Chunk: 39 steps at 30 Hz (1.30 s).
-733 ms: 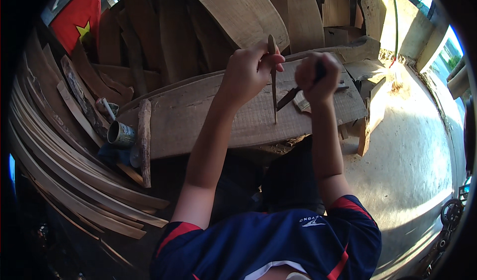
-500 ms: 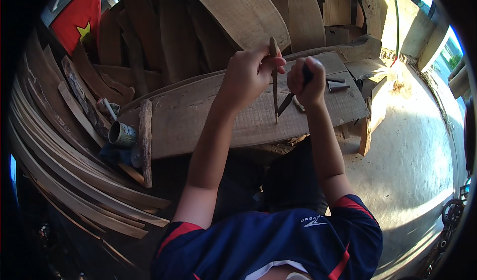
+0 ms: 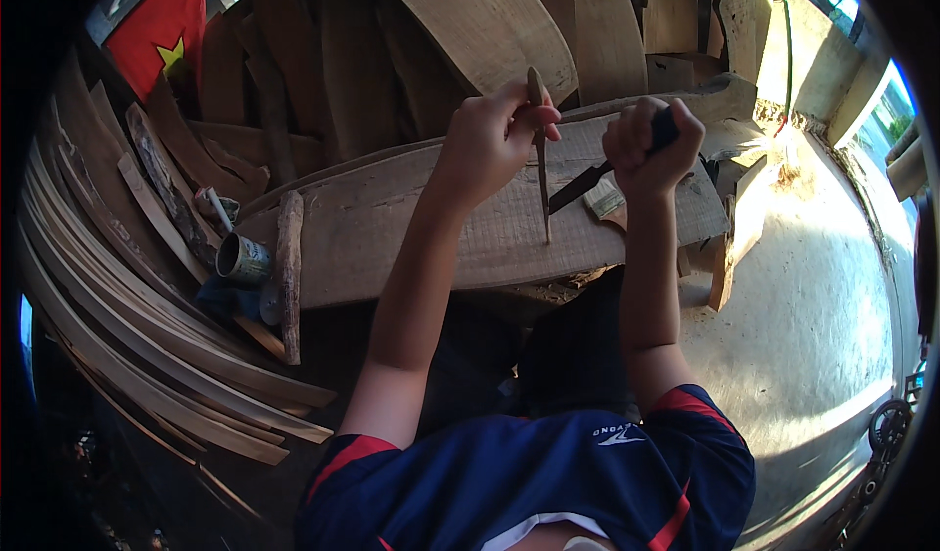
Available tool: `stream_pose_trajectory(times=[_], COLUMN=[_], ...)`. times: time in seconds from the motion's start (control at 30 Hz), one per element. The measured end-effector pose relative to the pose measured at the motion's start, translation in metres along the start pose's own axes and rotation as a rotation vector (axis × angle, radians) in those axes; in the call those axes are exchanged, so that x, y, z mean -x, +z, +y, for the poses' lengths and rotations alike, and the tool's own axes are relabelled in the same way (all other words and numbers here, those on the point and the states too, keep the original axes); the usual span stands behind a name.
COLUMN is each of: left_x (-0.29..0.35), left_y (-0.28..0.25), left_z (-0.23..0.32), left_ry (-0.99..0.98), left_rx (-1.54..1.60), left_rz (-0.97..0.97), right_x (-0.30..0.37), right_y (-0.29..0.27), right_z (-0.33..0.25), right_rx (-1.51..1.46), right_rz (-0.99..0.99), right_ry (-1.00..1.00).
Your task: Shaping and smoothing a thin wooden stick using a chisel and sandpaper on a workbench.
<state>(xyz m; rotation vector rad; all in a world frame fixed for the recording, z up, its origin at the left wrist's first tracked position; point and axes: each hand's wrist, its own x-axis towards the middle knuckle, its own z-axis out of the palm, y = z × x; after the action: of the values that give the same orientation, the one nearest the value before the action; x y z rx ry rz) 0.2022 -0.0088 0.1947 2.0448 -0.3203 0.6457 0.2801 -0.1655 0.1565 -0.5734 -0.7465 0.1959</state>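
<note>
My left hand (image 3: pixel 487 150) pinches the upper part of a thin wooden stick (image 3: pixel 543 189), which stands nearly upright with its lower tip on a wide wooden plank (image 3: pixel 392 228). In my right hand (image 3: pixel 646 152), fingers are wrapped round the dark handle of a knife (image 3: pixel 578 190). The knife's dark blade slants down to the left, its tip at or very near the stick's lower part; I cannot tell whether they touch. Close to the right wrist lies a flat, pale piece that looks like a brush (image 3: pixel 605 199), partly hidden by the forearm.
A rough wooden bar (image 3: pixel 290 277) crosses the plank's left end, beside a can (image 3: pixel 243 259). Long curved wood strips (image 3: pixel 166 331) lie on the left. Tall boards (image 3: pixel 490 22) lean at the back, near a red flag (image 3: pixel 157 37). Concrete floor (image 3: pixel 803 306) stretches right.
My right hand has moved right and slightly up with the knife, showing more of the blade and the pale piece. The left hand and stick have stayed nearly in place.
</note>
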Motion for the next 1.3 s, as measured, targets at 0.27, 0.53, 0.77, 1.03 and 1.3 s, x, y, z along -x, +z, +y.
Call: stream_pose_trajectory(times=[0.27,0.53,0.77,1.03,1.3], left_x=[-0.003,-0.004,-0.001,0.003,0.002], left_y=[-0.001,0.008,0.008,0.007,0.012], left_z=[-0.007,0.000,0.000,0.002,0.001], left_ry=[0.046,0.041,0.068,0.042,0.104], left_rx=[-0.017,-0.034,-0.052,-0.023,-0.038], left_rz=[0.009,0.005,-0.030,-0.018,-0.009], right_x=[0.012,0.019,0.023,0.029,0.052], right_y=[-0.012,-0.021,-0.014,-0.007,-0.053], right_z=[0.023,0.041,0.031,0.006,0.085], right_rx=[0.148,0.309,0.008,0.112,0.303], right_rz=[0.075,0.126,0.159,0.069,0.192], right_ry=[0.039,0.072,0.090,-0.100,0.186])
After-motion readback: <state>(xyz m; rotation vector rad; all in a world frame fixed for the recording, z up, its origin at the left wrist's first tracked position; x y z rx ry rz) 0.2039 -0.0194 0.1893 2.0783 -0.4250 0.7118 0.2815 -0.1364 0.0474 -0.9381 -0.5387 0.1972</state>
